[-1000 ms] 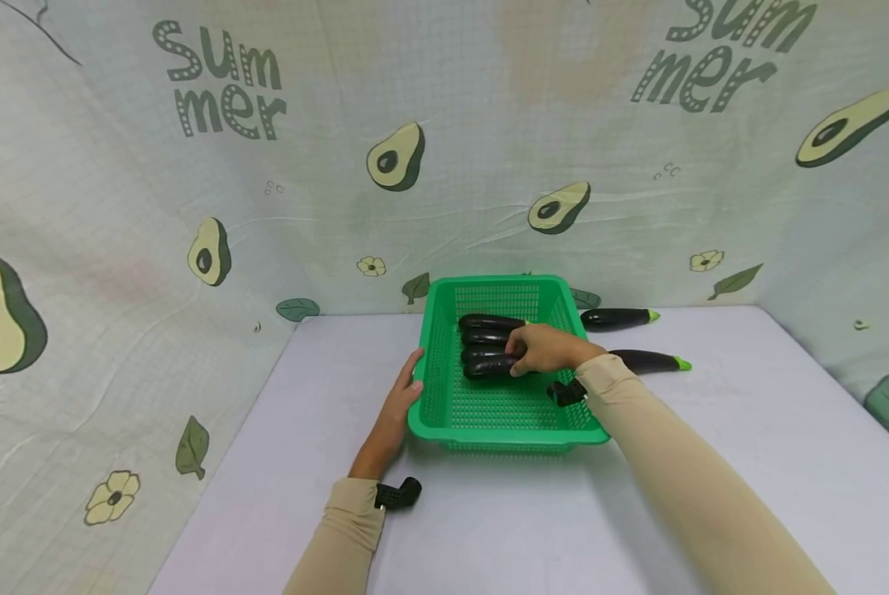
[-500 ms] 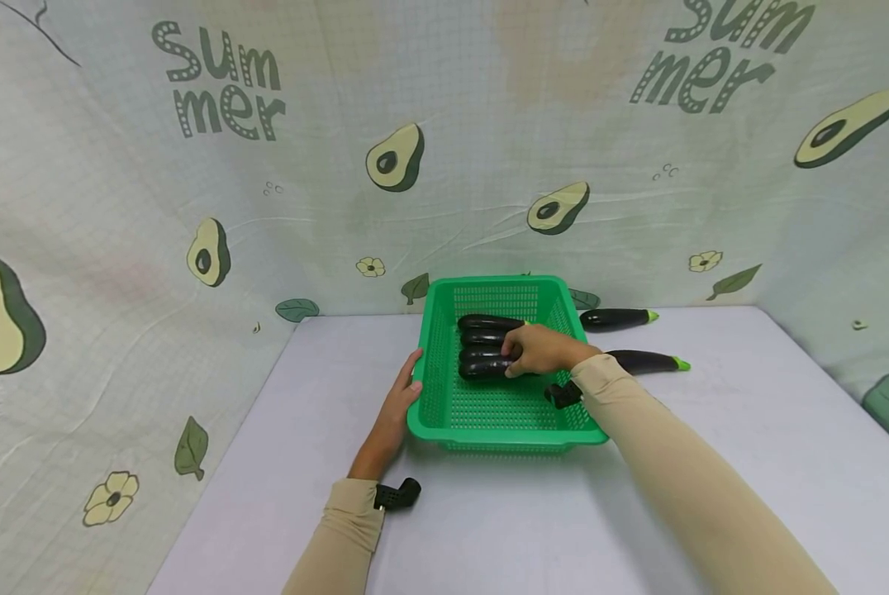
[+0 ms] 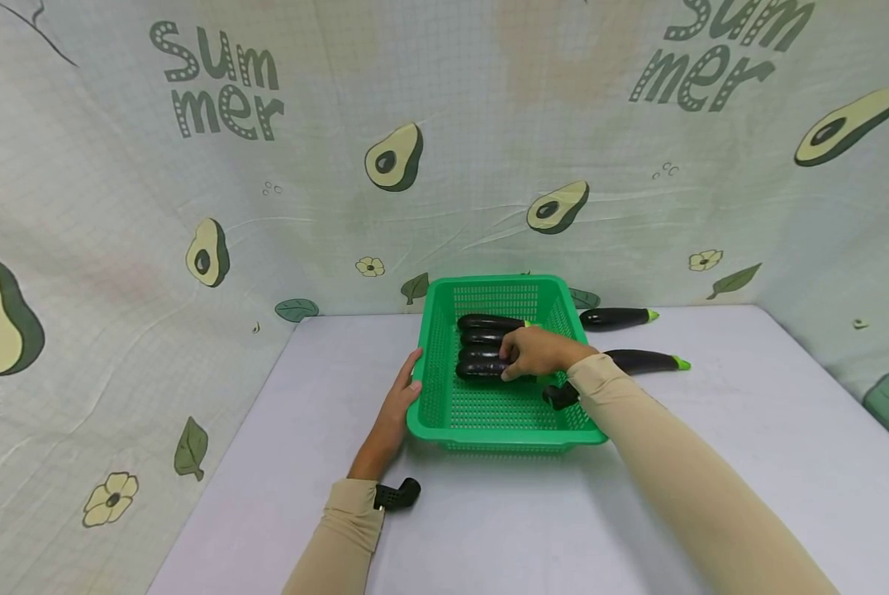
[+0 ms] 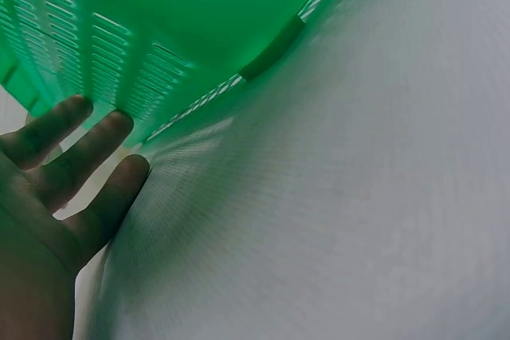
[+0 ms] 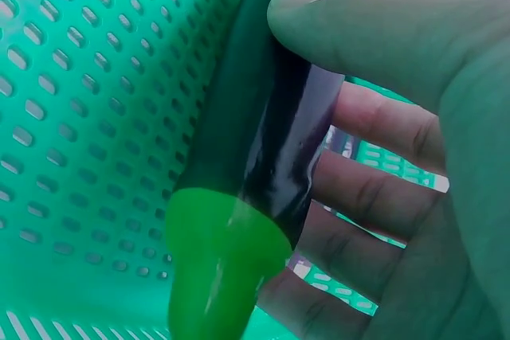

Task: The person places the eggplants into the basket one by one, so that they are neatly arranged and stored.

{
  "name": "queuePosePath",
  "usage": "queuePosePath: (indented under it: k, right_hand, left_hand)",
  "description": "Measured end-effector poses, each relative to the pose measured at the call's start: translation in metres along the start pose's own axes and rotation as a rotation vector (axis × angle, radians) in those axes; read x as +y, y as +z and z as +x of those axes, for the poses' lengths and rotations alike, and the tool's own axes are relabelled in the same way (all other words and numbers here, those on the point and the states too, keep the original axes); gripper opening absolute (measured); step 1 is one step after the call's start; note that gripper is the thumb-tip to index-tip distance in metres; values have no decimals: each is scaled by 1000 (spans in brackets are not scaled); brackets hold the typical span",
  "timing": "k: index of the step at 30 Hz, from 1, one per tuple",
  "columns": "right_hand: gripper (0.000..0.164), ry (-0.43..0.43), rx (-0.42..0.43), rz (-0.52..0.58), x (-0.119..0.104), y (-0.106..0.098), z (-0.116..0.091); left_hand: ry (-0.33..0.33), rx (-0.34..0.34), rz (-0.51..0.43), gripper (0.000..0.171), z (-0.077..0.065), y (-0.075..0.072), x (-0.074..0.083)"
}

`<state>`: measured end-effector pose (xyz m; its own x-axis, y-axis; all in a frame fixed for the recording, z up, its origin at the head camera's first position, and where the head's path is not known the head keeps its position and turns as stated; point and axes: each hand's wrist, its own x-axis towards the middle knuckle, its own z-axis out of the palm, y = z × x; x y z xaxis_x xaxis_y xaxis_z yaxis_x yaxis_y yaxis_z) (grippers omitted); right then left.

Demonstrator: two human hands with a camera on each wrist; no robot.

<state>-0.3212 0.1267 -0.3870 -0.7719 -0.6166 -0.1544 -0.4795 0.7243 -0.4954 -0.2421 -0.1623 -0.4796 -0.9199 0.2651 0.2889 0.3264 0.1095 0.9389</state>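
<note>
A green plastic basket (image 3: 504, 421) with slotted walls stands mid-table in the head view. Several dark eggplants lie side by side in it, such as the rearmost eggplant (image 3: 489, 322). My right hand (image 3: 539, 351) holds the nearest eggplant (image 3: 480, 371) between thumb and fingers. In the right wrist view, this eggplant (image 5: 255, 133) shows its bright green stem end (image 5: 223, 252), with the thumb on top and the fingers along its side. Against the basket's left side rests my left hand (image 3: 392, 413). Its spread, mostly straight fingers (image 4: 88, 149) touch or nearly touch the outer wall.
Right of the basket, one eggplant (image 3: 615, 319) lies at the table's back edge. A second eggplant (image 3: 648, 362) lies closer, partly behind the right forearm. A printed cloth (image 3: 474, 149) hangs behind and beside the white table (image 3: 489, 529).
The right hand and the eggplant it holds have shifted slightly to the left inside the basket. The left hand and the basket have stayed in place.
</note>
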Motion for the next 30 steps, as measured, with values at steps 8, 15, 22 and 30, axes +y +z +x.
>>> queuePosePath:
  k: [8, 15, 22, 30]
  right_hand:
    - [35, -2, -3, -16, -3, 1, 1]
    - [35, 0, 2, -45, -3, 2, 4]
    - [33, -6, 24, -21, -4, 1, 1]
    - [34, -32, 133, 54, -2, -9, -5]
  left_hand:
    - [-4, -14, -18, 58, -1, 0, 3]
    - [-4, -5, -10, 58, 0, 0, 3]
    - [-4, 1, 2, 58, 0, 0, 0]
    - [-2, -8, 0, 57, -1, 0, 1]
